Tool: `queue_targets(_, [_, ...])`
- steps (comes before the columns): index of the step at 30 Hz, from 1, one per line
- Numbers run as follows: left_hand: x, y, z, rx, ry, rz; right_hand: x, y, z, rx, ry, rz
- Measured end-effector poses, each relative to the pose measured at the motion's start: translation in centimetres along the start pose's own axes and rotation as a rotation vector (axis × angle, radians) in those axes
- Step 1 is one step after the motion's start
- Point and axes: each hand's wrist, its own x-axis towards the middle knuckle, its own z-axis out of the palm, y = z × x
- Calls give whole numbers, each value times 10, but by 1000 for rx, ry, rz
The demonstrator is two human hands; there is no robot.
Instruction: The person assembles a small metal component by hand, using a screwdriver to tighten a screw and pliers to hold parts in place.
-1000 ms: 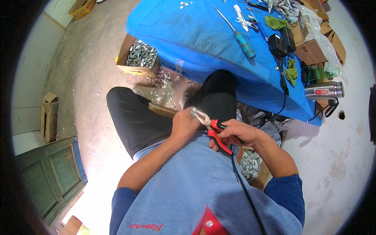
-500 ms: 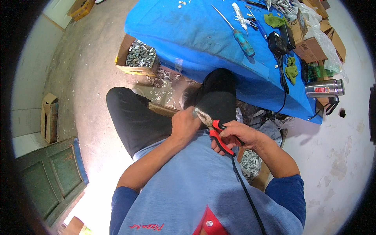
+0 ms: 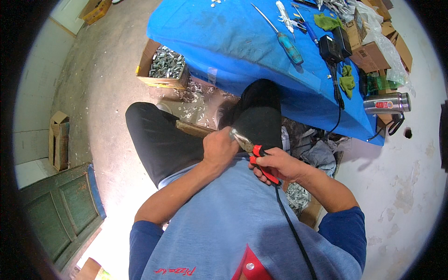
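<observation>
I sit with black trousers, my hands together over my lap. My right hand [image 3: 280, 165] grips red-handled pliers [image 3: 254, 154], whose metal jaws point up-left toward my left hand. My left hand [image 3: 219, 148] is closed around a small metal piece [image 3: 232, 133] that sticks out at the jaws' tip. The piece is mostly hidden by my fingers.
A blue-covered table [image 3: 242, 42] stands ahead with a teal-handled screwdriver [image 3: 289, 46], a black charger [image 3: 331, 49], green rags and a steel flask [image 3: 386, 103]. A cardboard box of metal parts [image 3: 163, 67] sits on the floor at the left; another box of parts [image 3: 296, 198] lies by my right knee.
Both hands hold nearly the same place; they have shifted slightly while the pliers stay at the small metal piece.
</observation>
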Motion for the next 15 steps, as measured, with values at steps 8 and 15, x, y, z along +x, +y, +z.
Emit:
queue_targets(8, [3, -13, 9, 23, 16, -40, 12, 4, 10, -1134, 472, -395])
queue_targets(15, [-2, 12, 19, -78, 20, 53, 53, -13, -29, -1207, 845, -687])
